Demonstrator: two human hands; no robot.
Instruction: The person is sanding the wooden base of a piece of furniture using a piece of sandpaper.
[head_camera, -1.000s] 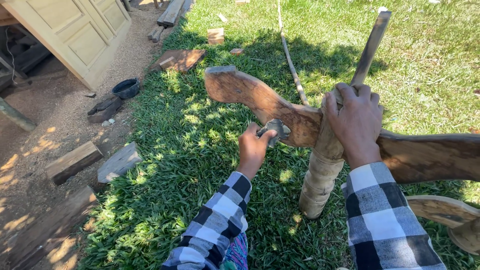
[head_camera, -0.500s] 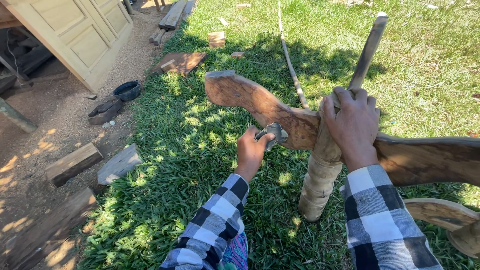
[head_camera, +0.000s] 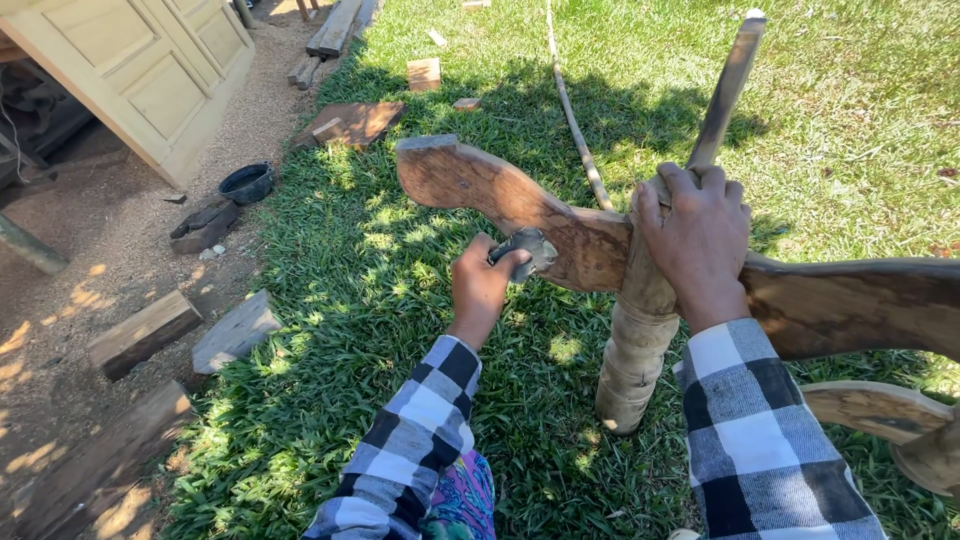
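A curved brown wooden piece (head_camera: 470, 185) lies across the top of an upright pale wooden post (head_camera: 630, 360) standing on the grass. My left hand (head_camera: 482, 288) presses a small grey pad (head_camera: 528, 250), likely sandpaper, against the near face of the curved piece. My right hand (head_camera: 697, 240) grips the joint where the curved piece meets the post, just below a dark stick (head_camera: 728, 85) rising behind it. Both sleeves are black-and-white checked.
A second curved wooden piece (head_camera: 880, 415) lies at lower right. Wood blocks (head_camera: 140, 335) and a grey slab (head_camera: 235, 330) sit on the dirt at left, near a black bowl (head_camera: 246, 183) and a cream panelled door (head_camera: 140, 65). Planks (head_camera: 335, 25) and offcuts (head_camera: 424, 72) lie further back.
My left hand with the grey pad has shifted slightly up along the curved piece. My right hand keeps its grip on the joint.
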